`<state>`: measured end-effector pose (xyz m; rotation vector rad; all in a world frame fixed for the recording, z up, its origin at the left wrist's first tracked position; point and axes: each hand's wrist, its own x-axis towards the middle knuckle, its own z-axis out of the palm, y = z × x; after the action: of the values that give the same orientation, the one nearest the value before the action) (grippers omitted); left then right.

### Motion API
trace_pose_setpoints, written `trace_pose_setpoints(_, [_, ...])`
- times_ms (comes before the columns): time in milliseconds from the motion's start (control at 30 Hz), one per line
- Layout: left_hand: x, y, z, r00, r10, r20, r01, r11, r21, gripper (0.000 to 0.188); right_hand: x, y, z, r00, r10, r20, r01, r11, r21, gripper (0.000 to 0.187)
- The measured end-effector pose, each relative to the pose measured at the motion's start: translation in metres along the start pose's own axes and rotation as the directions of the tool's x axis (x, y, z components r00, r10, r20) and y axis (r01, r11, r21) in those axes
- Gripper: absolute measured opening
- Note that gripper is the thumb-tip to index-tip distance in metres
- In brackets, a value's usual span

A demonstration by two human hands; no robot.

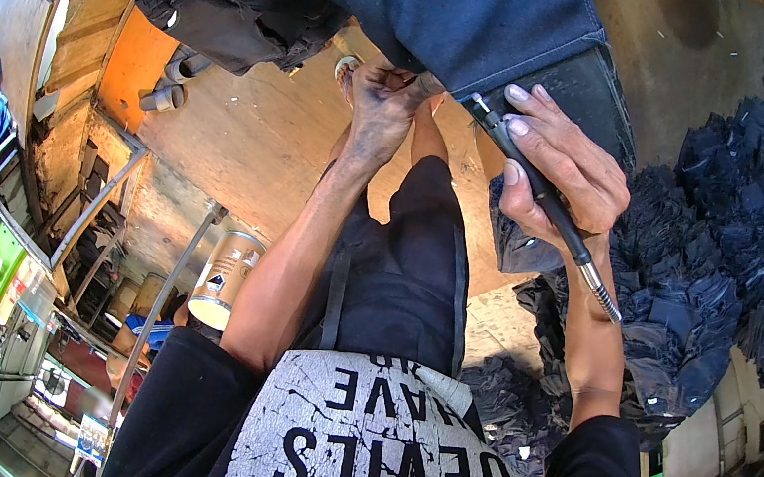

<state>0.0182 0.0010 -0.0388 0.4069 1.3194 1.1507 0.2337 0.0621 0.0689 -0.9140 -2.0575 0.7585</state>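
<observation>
Dark blue denim (pixel 420 0), with a stitched seam along its edge, lies over a flat black board (pixel 575 94) at the top of the view. My right hand (pixel 564 162) is closed around a black pen-shaped handpiece (pixel 536 178) with a spring sleeve at its rear end. The light tip points at the denim's lower corner, very near the cloth; whether it touches, I cannot tell. At that same edge, left of the tip, my left hand (pixel 383 119) is closed on the denim, its fingers partly hidden. Dark smudges mark this hand.
Stacked dark garments (pixel 708 260) rise along the right side. Black shorts (pixel 239 6) with an elastic waist hang at upper left. Below stand slippers (pixel 165 94) and a cardboard drum (pixel 226 279) near a metal pole (pixel 167 304). Another person (pixel 152 332) is partly visible at lower left.
</observation>
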Motion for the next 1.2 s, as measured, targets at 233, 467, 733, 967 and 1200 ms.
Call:
trace_pose_setpoints(233, [0.0022,-0.0073,-0.0024,1.000,0.017,-0.020,-0.018,0.998,-0.063,0.020,-0.0018,0.0005,-0.0010,0.999,0.034,-0.036,-0.035,0.999,-0.029,0.026])
trace_pose_setpoints(467, [0.0022,-0.0077,0.0005,0.997,0.075,-0.014,-0.076,0.997,-0.029,0.014,-0.0025,0.0029,-0.0020,0.998,0.031,-0.063,-0.033,0.999,-0.022,0.027])
trace_pose_setpoints(733, [0.0024,-0.0055,-0.0006,0.998,0.064,0.016,-0.063,0.995,-0.083,0.017,-0.0047,0.0011,-0.0023,0.999,0.021,-0.049,-0.021,1.000,0.003,0.029])
trace_pose_setpoints(967, [0.0007,-0.0055,-0.0019,0.999,0.050,-0.001,-0.050,0.999,-0.018,0.019,-0.0025,0.0007,0.0000,1.000,-0.007,-0.002,0.007,1.000,0.002,0.029])
trace_pose_setpoints(1200, [0.0004,-0.0050,0.0025,0.998,0.051,-0.023,-0.053,0.994,-0.094,0.018,-0.0045,0.0021,-0.0031,0.994,0.059,-0.091,-0.059,0.998,-0.001,0.026])
